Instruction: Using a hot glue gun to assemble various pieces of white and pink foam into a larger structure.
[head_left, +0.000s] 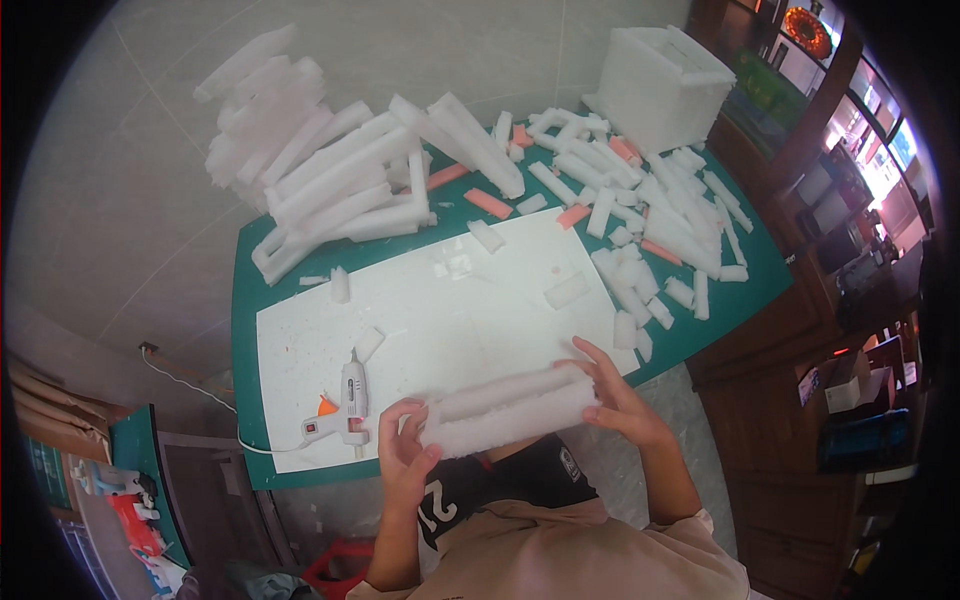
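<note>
Between my two hands I hold a long white foam frame (510, 425), hollow along its middle, above the near edge of the table and my lap. My left hand (403, 440) grips its left end, fingers behind and thumb in front. At the other end, my right hand (622, 400) clasps the foam with the thumb on the near side and a finger stretched out. Just left of the foam, a white glue gun (350, 400) with an orange trigger lies on the white board (300, 350). A small foam offcut (369, 344) sits beside its nozzle.
Stacked foam frames (340, 170) rise at the back left of the green table (250, 320). Foam scraps (620, 190) and pink foam strips (488, 203) crowd the back right, beside a white foam box (665, 90). A white cord (240, 430) runs off the left edge.
</note>
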